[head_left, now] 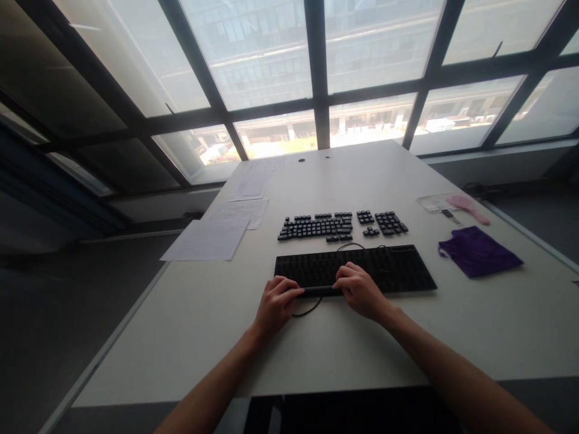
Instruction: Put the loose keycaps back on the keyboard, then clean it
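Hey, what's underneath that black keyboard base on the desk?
The keyboard base sits on the white desk. A dark cable shows past its near edge, a cable loop past its far edge; the rest underneath is covered.

One left hand (277, 298), one right hand (362, 290), one keyboard (404, 271), one white desk (330, 355)
The centre of the frame shows one long dark bar (321, 291), two visible stretches of cable (308, 312), and dozens of loose keycaps (316, 228), too small for an exact count; at the right, one purple cloth pouch (482, 252), one pink long-handled item (468, 208), one clear plastic bag (432, 204), one small black-and-silver piece (449, 214); at the left, at least three paper sheets (205, 240), whose overlap hides the exact number; upper centre, two dark spots (301, 160).
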A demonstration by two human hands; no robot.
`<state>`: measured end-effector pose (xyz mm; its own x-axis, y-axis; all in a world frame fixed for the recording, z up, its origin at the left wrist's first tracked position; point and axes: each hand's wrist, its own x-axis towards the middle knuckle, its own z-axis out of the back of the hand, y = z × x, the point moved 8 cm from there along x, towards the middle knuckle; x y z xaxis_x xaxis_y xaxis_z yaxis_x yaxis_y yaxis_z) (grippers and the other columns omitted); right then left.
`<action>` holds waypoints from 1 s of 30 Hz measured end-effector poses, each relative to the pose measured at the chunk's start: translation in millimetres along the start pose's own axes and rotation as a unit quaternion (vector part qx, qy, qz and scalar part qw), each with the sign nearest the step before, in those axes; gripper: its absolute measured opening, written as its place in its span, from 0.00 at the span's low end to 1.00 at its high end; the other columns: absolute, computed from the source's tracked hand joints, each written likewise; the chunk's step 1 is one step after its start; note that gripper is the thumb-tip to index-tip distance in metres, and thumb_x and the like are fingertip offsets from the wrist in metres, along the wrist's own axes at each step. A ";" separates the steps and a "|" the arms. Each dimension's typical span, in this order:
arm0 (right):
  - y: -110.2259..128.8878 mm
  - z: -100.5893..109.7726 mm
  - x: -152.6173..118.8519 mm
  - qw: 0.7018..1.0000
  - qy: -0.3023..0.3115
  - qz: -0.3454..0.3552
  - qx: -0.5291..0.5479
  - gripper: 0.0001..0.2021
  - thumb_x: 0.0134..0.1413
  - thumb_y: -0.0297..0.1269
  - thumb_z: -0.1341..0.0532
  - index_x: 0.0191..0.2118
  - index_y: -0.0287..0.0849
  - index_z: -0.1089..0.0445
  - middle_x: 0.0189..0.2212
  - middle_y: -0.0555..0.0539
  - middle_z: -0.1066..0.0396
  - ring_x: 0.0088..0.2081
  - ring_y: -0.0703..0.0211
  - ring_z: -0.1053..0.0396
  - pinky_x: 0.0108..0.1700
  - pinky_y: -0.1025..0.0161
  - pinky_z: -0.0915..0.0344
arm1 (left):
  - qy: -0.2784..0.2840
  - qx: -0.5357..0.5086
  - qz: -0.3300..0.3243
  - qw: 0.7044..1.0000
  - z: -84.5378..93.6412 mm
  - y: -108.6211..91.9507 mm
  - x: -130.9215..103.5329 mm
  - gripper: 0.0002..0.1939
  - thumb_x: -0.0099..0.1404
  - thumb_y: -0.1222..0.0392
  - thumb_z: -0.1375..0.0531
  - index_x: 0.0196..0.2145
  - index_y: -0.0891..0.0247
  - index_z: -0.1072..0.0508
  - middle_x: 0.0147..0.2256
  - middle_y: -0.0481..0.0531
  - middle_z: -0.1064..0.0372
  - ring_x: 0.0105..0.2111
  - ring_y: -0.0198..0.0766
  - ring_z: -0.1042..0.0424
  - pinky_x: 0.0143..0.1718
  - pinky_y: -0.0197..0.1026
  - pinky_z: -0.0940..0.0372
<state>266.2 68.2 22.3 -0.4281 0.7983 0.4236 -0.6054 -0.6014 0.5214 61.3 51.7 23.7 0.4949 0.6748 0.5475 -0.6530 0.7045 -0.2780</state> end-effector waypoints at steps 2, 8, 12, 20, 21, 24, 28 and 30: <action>0.8 -2.2 0.2 0.999 0.021 -0.009 -0.024 0.14 0.59 0.21 0.41 0.30 0.43 0.22 0.32 0.46 0.27 0.39 0.56 0.36 0.41 0.59 0.38 | 0.002 0.007 -0.006 1.000 -0.3 -1.0 0.0 0.13 0.68 0.70 0.42 0.42 0.56 0.20 0.40 0.52 0.24 0.42 0.43 0.31 0.46 0.48 0.36; 5.7 -4.0 -0.1 0.991 0.083 -0.024 -0.101 0.13 0.63 0.25 0.40 0.33 0.45 0.20 0.35 0.45 0.28 0.41 0.55 0.37 0.43 0.58 0.41 | 0.013 0.021 -0.017 1.000 -3.0 -3.3 -0.6 0.16 0.67 0.74 0.44 0.42 0.58 0.20 0.41 0.53 0.24 0.45 0.44 0.32 0.47 0.48 0.37; 5.4 -4.3 -3.8 0.990 0.090 -0.026 -0.104 0.13 0.63 0.25 0.41 0.37 0.46 0.20 0.36 0.46 0.28 0.41 0.54 0.37 0.43 0.57 0.41 | 0.015 0.014 -0.003 1.000 -4.7 -3.0 -0.7 0.15 0.68 0.73 0.44 0.41 0.58 0.21 0.41 0.53 0.24 0.45 0.44 0.31 0.47 0.48 0.36; 8.5 1.0 -15.2 0.998 0.004 0.002 -0.057 0.14 0.60 0.21 0.42 0.38 0.44 0.21 0.35 0.44 0.27 0.41 0.53 0.36 0.45 0.56 0.38 | 0.009 0.027 -0.002 1.000 -4.2 -9.0 -2.5 0.15 0.65 0.71 0.43 0.46 0.59 0.23 0.43 0.54 0.25 0.45 0.45 0.31 0.46 0.49 0.37; 8.5 1.0 -16.0 0.999 0.002 -0.001 -0.054 0.14 0.59 0.21 0.42 0.37 0.44 0.21 0.35 0.44 0.27 0.41 0.53 0.36 0.44 0.56 0.37 | 0.013 0.030 -0.004 0.999 -5.0 -9.8 -2.8 0.15 0.65 0.71 0.42 0.46 0.58 0.23 0.42 0.54 0.25 0.45 0.45 0.31 0.46 0.49 0.37; 8.1 2.6 -16.3 0.999 0.000 -0.010 -0.041 0.14 0.59 0.20 0.42 0.35 0.44 0.21 0.34 0.44 0.27 0.40 0.53 0.36 0.43 0.57 0.36 | 0.013 0.029 0.001 0.999 -4.4 -9.7 -1.2 0.14 0.65 0.70 0.42 0.44 0.58 0.22 0.41 0.53 0.25 0.44 0.45 0.31 0.45 0.49 0.37; -3.4 18.4 -4.7 0.998 -0.043 -0.033 -0.022 0.14 0.58 0.20 0.42 0.40 0.43 0.22 0.36 0.45 0.26 0.41 0.52 0.34 0.46 0.57 0.35 | -0.025 0.006 0.039 0.999 4.4 -2.6 18.2 0.13 0.68 0.66 0.42 0.47 0.58 0.23 0.42 0.54 0.25 0.45 0.44 0.30 0.47 0.49 0.35; -18.9 29.6 9.7 0.995 -0.073 -0.060 -0.033 0.13 0.59 0.22 0.42 0.42 0.42 0.23 0.37 0.44 0.26 0.44 0.52 0.34 0.49 0.57 0.36 | -0.037 -0.010 0.064 0.997 4.1 3.8 39.8 0.12 0.69 0.64 0.42 0.47 0.58 0.22 0.42 0.53 0.24 0.44 0.44 0.30 0.49 0.49 0.35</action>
<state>293.3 86.3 38.5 -0.2515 0.8483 0.4661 -0.6911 -0.4945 0.5272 76.1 80.3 47.7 0.3649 0.7416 0.5629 -0.6955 0.6191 -0.3647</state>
